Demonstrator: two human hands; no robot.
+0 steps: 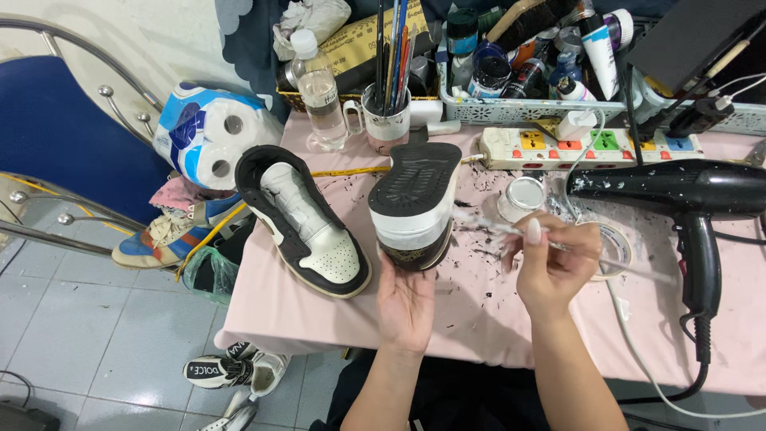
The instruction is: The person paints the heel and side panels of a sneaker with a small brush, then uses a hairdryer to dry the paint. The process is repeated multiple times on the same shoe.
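Pink table (279, 311), paint-flecked, carries a sneaker (413, 203) at its middle, sole up. Left hand (404, 302) cups its near end, fingers spread; it looks light, stiff-soled. Right hand (550, 267) pinches a thin brush (511, 231).

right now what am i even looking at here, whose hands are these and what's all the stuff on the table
This is one picture from a camera worn on a person's head, looking down at their own two bare hands. The left hand holds a shoe sole-up. The right hand holds a thin brush, its tip close to the shoe's side. On the pink, paint-flecked table lie a second shoe, a hair dryer, a power strip, a small open jar, a water bottle and a mug of brushes.
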